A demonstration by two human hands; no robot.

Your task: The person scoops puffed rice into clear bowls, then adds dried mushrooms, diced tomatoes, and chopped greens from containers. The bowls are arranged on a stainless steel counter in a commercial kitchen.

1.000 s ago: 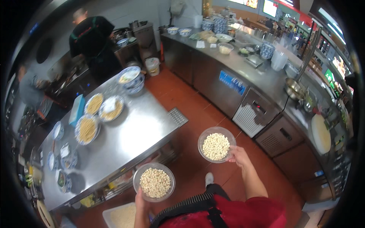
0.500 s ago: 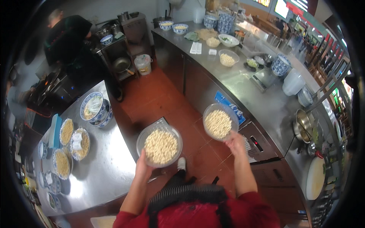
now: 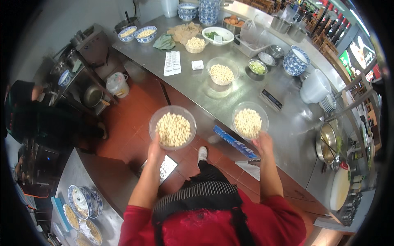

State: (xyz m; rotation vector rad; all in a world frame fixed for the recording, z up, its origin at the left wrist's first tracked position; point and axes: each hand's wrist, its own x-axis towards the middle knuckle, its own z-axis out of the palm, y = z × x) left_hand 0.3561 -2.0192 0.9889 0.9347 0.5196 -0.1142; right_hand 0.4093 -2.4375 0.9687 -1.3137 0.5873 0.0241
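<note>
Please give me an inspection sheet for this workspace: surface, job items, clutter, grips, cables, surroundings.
Surface: metal counter ahead, partly covered; metal table at lower left.
Job's things: left clear bowl and right clear bowl, both holding pale pieces; the right one overlaps the counter's front edge in view, contact unclear.
Clutter: paper slips, scale, third clear bowl of similar pieces, stacked blue-and-white bowls.
Grips: left grip and right grip, each closed on its bowl's near side.
Cables: nothing seen.
Surroundings: reddish tiled floor, white bucket, another person at far left.
</note>
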